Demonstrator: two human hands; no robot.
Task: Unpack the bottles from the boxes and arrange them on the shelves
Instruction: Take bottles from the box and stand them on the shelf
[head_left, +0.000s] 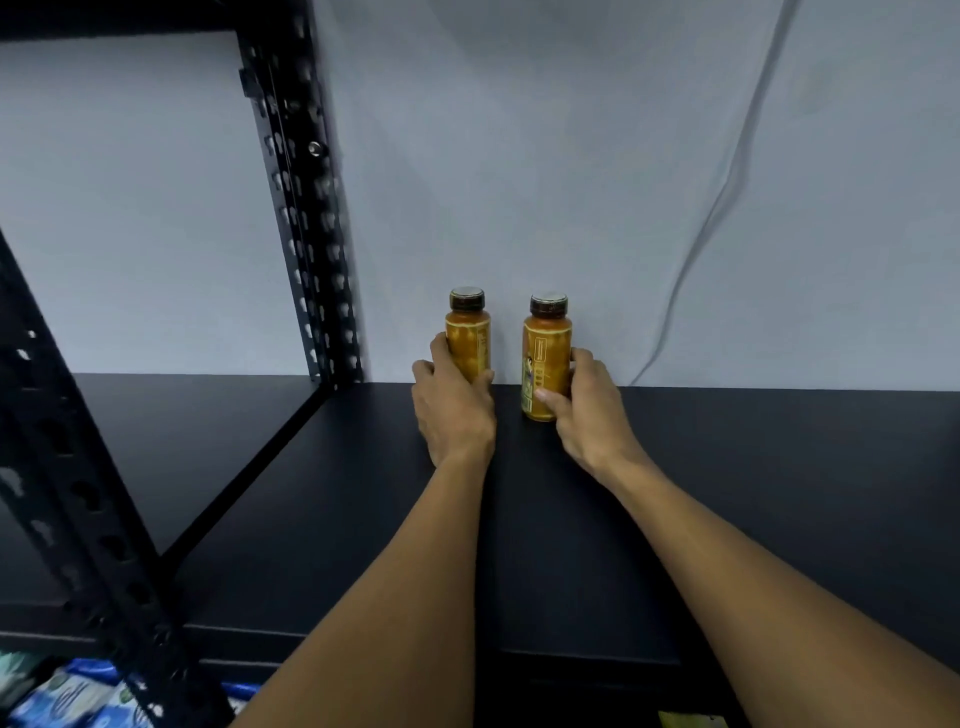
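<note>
Upright on the black shelf (727, 493) — left bottle (470, 338), right bottle (546, 353), label print unreadable.
Left hand (452, 410) curls its fingers round one, right hand (587, 410) round the other — perforated post (306, 208) at left.

Left hand (453, 410) hides the left bottle (469, 338)'s base. Right bottle (546, 358)'s label print is too small to read. Blue packets (67, 696) under the shelf (779, 493)'s front-left corner are blurred and cropped.

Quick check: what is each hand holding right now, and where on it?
Left hand grips the left orange dark-capped bottle round its lower body; right hand grips the right orange bottle likewise.
</note>
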